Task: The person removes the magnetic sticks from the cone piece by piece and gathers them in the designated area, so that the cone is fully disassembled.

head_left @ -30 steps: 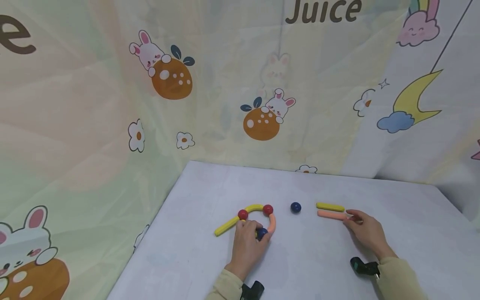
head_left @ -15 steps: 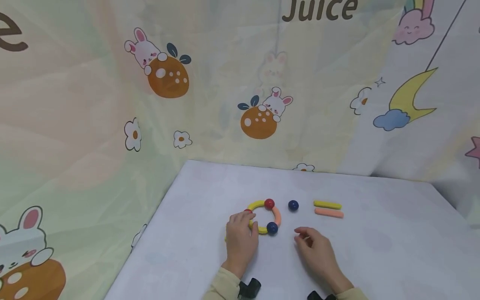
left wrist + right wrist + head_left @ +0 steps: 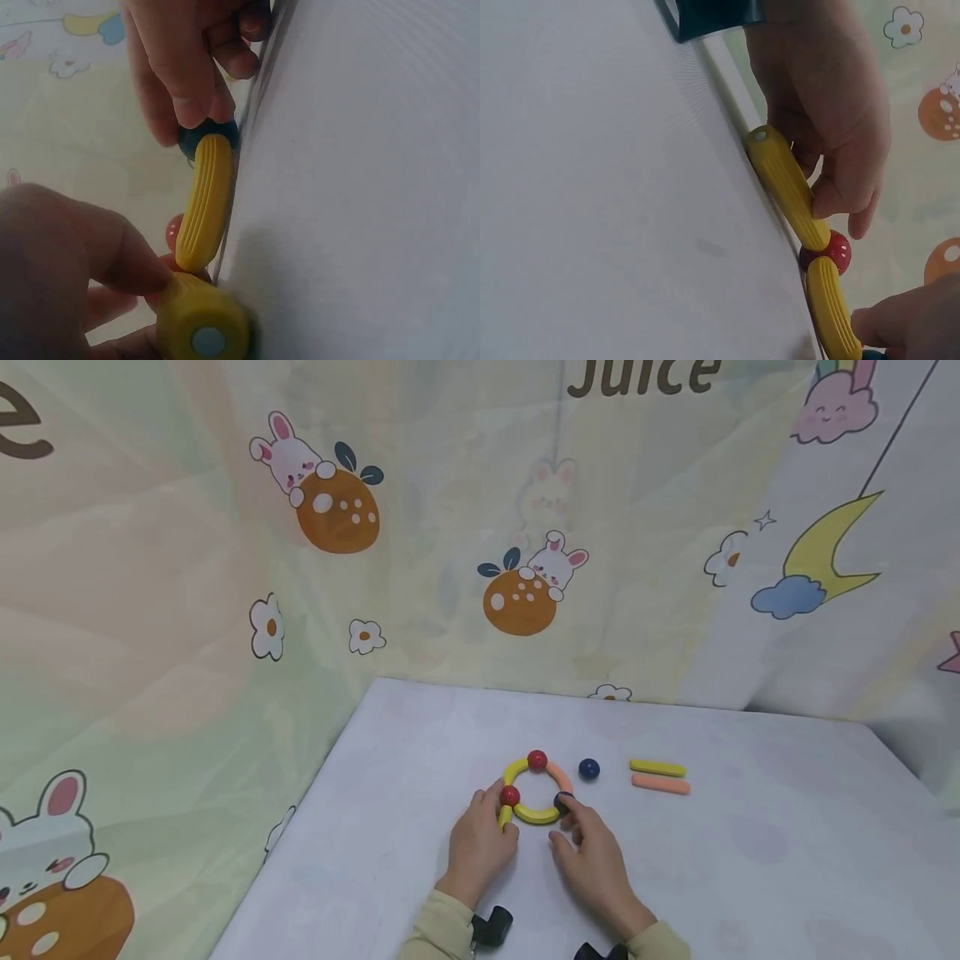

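Note:
On the white table, a ring of curved yellow rods and a curved orange rod is joined by a red ball at the far side, another red ball at the left and a dark blue ball at the right. My left hand holds a straight yellow stick whose end meets the left red ball; a silvery disc shows in its near end. My right hand pinches the blue ball, its fingertips partly covering it.
A loose blue ball lies just beyond the ring on the right. Farther right, a straight yellow stick and an orange stick lie side by side. A printed cloth hangs behind the table.
My right hand has left the loose orange stick and come over to the ring's blue ball. My left hand has shifted from that ball to the straight yellow stick, which now points more toward me.

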Demonstrator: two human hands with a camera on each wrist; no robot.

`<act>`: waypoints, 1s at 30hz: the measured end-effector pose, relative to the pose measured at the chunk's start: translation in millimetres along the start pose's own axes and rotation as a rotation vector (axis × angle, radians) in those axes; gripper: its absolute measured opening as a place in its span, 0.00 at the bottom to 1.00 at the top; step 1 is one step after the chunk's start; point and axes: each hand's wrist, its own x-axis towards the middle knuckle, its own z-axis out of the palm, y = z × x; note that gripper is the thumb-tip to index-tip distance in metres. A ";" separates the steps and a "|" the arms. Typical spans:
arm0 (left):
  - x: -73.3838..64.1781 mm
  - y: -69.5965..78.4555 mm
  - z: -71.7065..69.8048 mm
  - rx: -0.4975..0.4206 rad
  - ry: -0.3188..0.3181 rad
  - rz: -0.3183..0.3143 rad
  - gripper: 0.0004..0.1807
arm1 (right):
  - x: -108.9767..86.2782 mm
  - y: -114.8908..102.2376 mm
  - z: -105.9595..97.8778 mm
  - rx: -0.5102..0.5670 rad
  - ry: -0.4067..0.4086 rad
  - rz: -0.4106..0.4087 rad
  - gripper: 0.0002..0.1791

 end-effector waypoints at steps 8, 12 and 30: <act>-0.4 1.0 1.2 -0.087 -0.060 -0.013 0.13 | 4.4 -3.1 2.7 -0.103 -0.012 0.026 0.22; -0.2 -0.8 3.7 -0.089 -0.046 0.042 0.11 | 3.1 -2.8 2.7 -0.087 -0.006 0.003 0.25; -0.2 -2.8 4.5 -0.027 0.053 0.007 0.14 | -24.0 -10.5 -5.7 -0.265 -0.108 -0.023 0.17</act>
